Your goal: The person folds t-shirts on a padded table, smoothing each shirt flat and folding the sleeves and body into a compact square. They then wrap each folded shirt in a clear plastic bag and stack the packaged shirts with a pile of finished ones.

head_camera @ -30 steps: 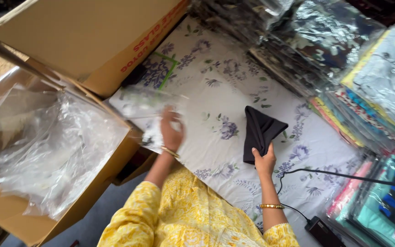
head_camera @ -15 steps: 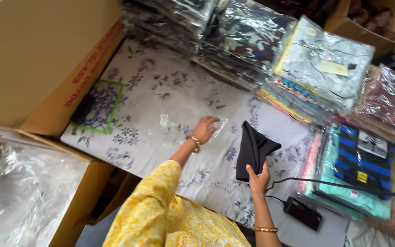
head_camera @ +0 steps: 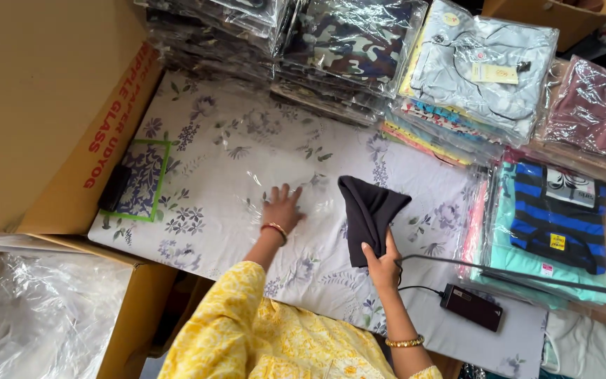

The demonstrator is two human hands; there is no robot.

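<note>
— Hands first: how many, and what has each got?

— Two. The right hand (head_camera: 383, 264) has its fingers (head_camera: 371, 251) closed on one dark folded cloth (head_camera: 367, 214), lifted just above the desk (head_camera: 233, 151). The left hand (head_camera: 282, 208) lies flat, fingers spread, pressing one clear plastic bag (head_camera: 285, 186) against the flowered sheet; it grips nothing.

— Bangles?

— Two: one red and gold on the left wrist, one gold on the right.

— And around them?

— One black power adapter (head_camera: 473, 307) with its cable near the right forearm. Two cardboard boxes: a big one (head_camera: 43, 105) at the left edge of the desk, another (head_camera: 135, 302) below it holding clear plastic. Packed garments are stacked along the far and right sides; I count about six piles, though some overlap.
</note>
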